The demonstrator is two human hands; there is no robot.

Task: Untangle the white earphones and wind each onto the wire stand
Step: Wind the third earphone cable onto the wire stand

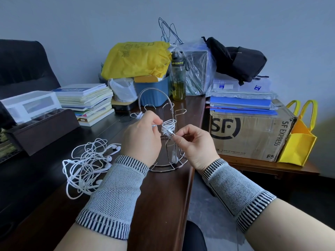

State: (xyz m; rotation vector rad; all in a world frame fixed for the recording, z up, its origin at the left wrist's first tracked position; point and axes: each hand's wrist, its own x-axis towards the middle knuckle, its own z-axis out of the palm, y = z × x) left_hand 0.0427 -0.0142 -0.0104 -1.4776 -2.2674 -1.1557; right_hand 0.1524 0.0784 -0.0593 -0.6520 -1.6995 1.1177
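Both hands are being held close together above the wire stand (167,138), at the near edge of a dark wooden desk (159,196). A bundle of white earphone cable (168,126), wound on one of the stand's upright prongs, is being steadied by the left hand (143,137), whose thumb and forefinger are pinching the cord beside the coil. The loose plug end is being pinched by the right hand (194,144) just below the coil, probably so the tail can be tucked in and the winding kept from slipping. An earbud is hanging down inside the stand, near its ring base. A second small coil (138,115) is sitting on a prong further left, which suggests one earphone is already being stored there. To the left on the desk, a loose tangle of earphones (87,165) is lying well apart from the stand, apparently waiting to be separated. Knitted grey wristbands (116,192) are being worn on both forearms. Behind are a stack of books (87,100) and a cardboard box (250,134).
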